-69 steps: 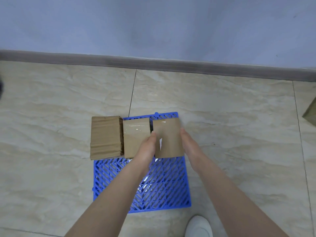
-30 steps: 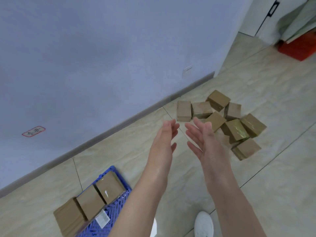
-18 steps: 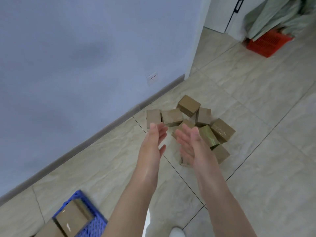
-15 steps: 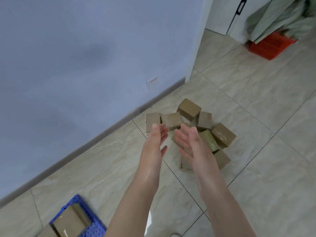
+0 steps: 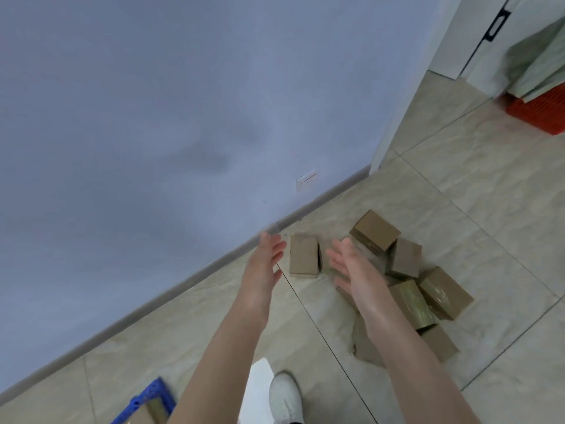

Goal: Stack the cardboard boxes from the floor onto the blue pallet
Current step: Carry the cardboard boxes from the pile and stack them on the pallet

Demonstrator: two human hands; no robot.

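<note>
Reaches forward with the left hand (image 5: 263, 266), palm turned to the inside, fingers straight and a little spread, gripping nothing. Holds the right hand (image 5: 356, 271) opposite to it, palm facing the left one, fingers also straight and relaxed, likewise empty. No touching between the two palms, only an open gap. Both forearms bare, entering from the bottom edge.

Just beyond the fingertips, on the tiled floor (image 5: 458, 194) near the baseboard (image 5: 171, 291), the pile of cardboard boxes (image 5: 405, 261). In the gap between the hands, one separate box (image 5: 303, 254), just beside the pile on its left. Highest in the pile, a tilted box (image 5: 375, 229) resting on others. At the right of the pile, a box with shiny tape (image 5: 444, 296).

Far from the pile, at the bottom-left edge, the blue pallet (image 5: 146, 396): only one corner in view, with a piece of a box on the pallet (image 5: 146, 415) cut by the frame.

Covers part of the pile with the right hand and forearm, so cannot count the boxes exactly. Under the right forearm, a brown shape (image 5: 363, 344) with a ragged edge; cannot tell whether whole box or flattened cardboard. Left fingertips blurred against the baseboard. Between the forearms, a white shoe (image 5: 286, 397), cut at the bottom. At the right edge, a red basket (image 5: 539, 113), cut off and partly under pale sheets.
</note>
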